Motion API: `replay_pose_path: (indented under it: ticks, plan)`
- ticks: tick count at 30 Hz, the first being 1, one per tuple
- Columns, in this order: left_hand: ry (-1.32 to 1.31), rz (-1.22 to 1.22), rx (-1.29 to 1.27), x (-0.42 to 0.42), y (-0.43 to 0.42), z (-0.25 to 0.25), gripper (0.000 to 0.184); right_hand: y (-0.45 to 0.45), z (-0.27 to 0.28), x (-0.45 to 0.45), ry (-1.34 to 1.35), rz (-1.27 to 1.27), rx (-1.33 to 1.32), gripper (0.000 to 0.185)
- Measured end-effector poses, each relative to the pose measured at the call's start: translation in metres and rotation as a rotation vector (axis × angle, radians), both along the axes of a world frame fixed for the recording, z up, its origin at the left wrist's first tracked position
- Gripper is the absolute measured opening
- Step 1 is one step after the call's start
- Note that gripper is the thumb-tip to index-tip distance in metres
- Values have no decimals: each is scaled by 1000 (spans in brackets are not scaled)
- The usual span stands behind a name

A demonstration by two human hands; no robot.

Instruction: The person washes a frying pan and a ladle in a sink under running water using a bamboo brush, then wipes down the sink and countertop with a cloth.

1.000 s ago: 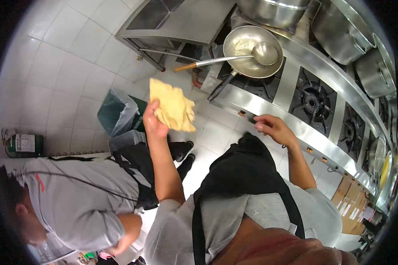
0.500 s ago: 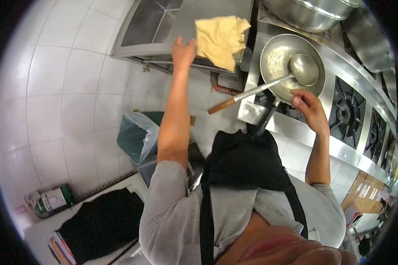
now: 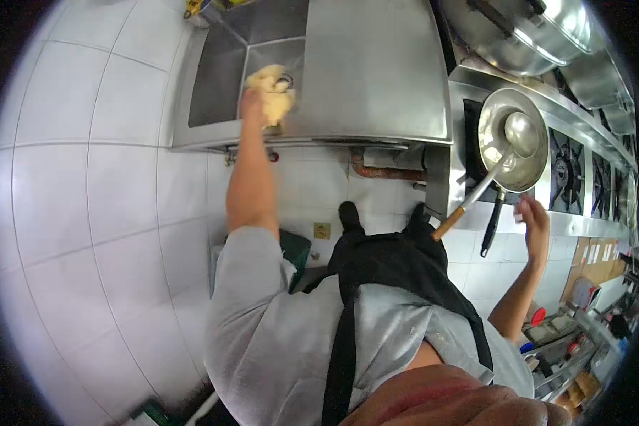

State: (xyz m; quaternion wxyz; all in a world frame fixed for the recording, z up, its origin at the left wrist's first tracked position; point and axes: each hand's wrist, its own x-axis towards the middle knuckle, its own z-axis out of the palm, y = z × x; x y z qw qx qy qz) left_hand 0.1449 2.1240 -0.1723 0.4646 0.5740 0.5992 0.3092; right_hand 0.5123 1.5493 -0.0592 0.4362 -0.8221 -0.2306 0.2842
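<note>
Over the steel sink (image 3: 216,89), my left hand (image 3: 253,106) is closed on a crumpled yellow cloth (image 3: 275,108); motion blurs both, and the fingertips are partly hidden by the cloth. My right hand (image 3: 534,213) hangs loosely open to the right of the pan's black handle, holding nothing. It does not appear to touch the handle. A round metal pan (image 3: 491,135) rests on the stove's left burner. Inside it lies the bowl of a ladle (image 3: 522,133), whose long wood-tipped handle slants out over the rim toward the lower left.
A flat steel counter (image 3: 376,71) lies between sink and stove. Large metal pots (image 3: 504,42) stand behind the pan, and further burners (image 3: 566,170) run to the right. A rusty pipe (image 3: 387,172) passes under the counter. A green bin (image 3: 295,255) stands by my left arm.
The yellow cloth was on the steel counter beside my open left hand; now that hand grips it over the sink. My right hand has drawn back from the pan's rim. The view has shifted.
</note>
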Motion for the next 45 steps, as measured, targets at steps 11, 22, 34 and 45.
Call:
replay_pose_path:
  ticks: [11,22,34,45]
  plan:
    - [402,-931,835,175,-146,-12,58,43,32,-77,35,-250,45,41]
    - [578,-407,878,275,89,-38,52,134,39,-93,115,-358,9,44]
    - [188,-551,740,360,271,-47,36,244,45,-229,888,-429,114,34]
    - [137,-1099,833,493,246,-60,45,252,-28,-315,711,-783,-268,37]
